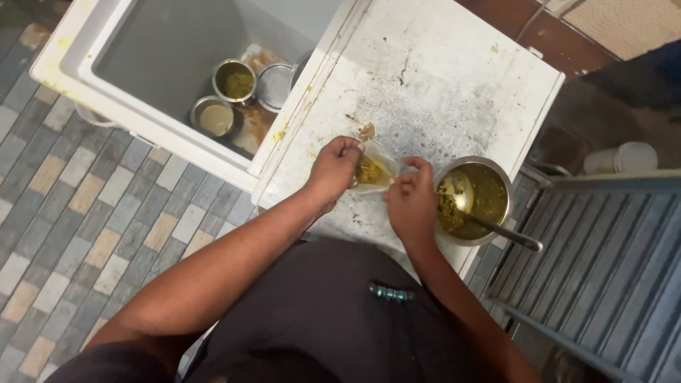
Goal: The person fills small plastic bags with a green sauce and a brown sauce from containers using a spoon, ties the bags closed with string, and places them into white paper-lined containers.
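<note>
Both hands hold a small clear plastic bag point(374, 170) with yellow-brown food inside, above the near edge of a worn white freezer lid point(433, 78). My left hand point(333, 169) pinches the bag's left side. My right hand point(410, 197) pinches its right side. Just right of my right hand stands a round steel bowl point(474, 199) of greenish curry. A steel ladle point(489, 225) rests in it, handle pointing toward the lower right.
The open chest freezer point(170, 57) at upper left holds several steel containers point(234, 79) of food. Tiled floor point(78, 206) lies to the left. A grey metal grille point(610, 269) stands at right, with a white lidded tub point(624, 157) above it.
</note>
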